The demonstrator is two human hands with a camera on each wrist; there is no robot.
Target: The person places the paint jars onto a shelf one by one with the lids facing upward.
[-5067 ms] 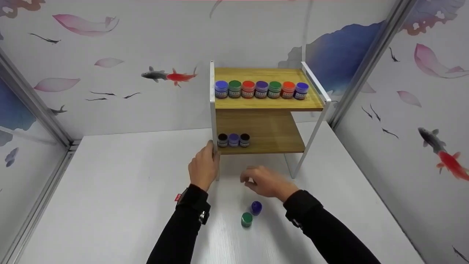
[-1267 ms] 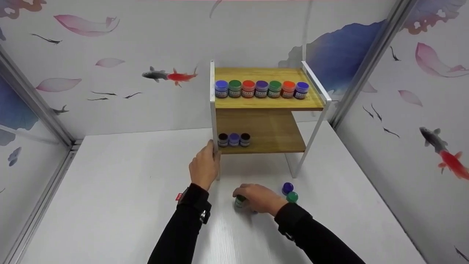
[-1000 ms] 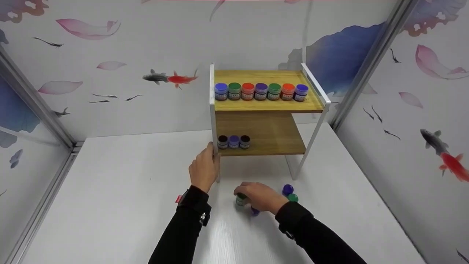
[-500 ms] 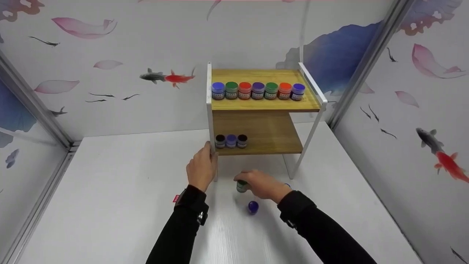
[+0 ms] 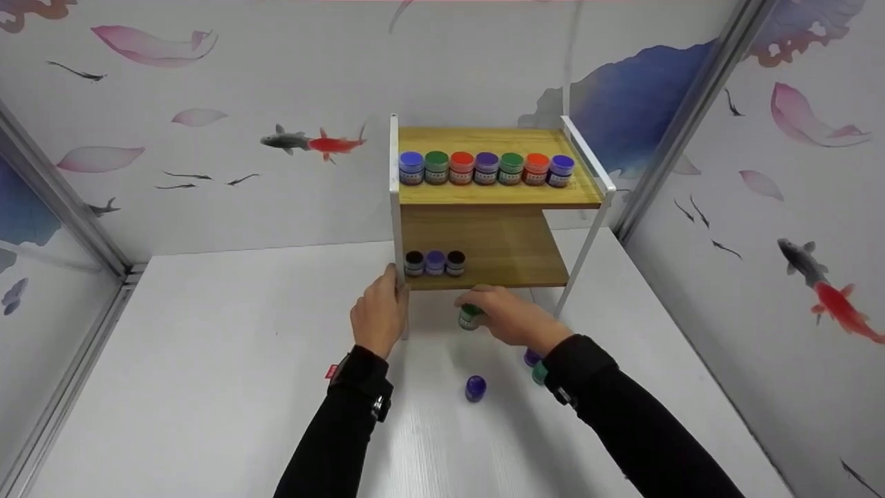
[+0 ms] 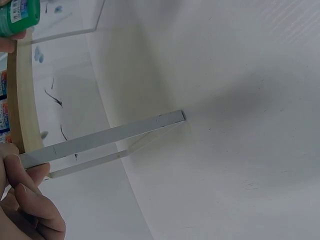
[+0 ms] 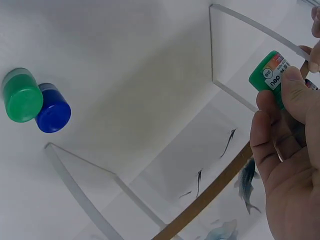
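My left hand (image 5: 378, 315) grips the front left leg of a two-tier shelf (image 5: 494, 232); in the left wrist view, fingers and thumb (image 6: 35, 202) close on the white metal leg (image 6: 105, 140). My right hand (image 5: 515, 318) holds a green paint jar (image 5: 469, 317) above the table, just in front of the lower board's front edge. The right wrist view shows thumb and fingers pinching this jar (image 7: 270, 77), its printed label facing out. On the lower board's left end stand two black-lidded jars with a purple-lidded jar (image 5: 435, 263) between them.
Several blue, green, red and purple paint jars (image 5: 486, 169) form a row on the upper board. A blue jar (image 5: 475, 389) is on the table in front; another blue jar (image 7: 54, 110) and a green jar (image 7: 22, 95) sit together, partly behind the right forearm in the head view.
My right hand, bare earlier, took hold of the green jar on the table, then lifted it toward the lower board. Another blue-green pair now lies farther right. The left hand stays on the leg.
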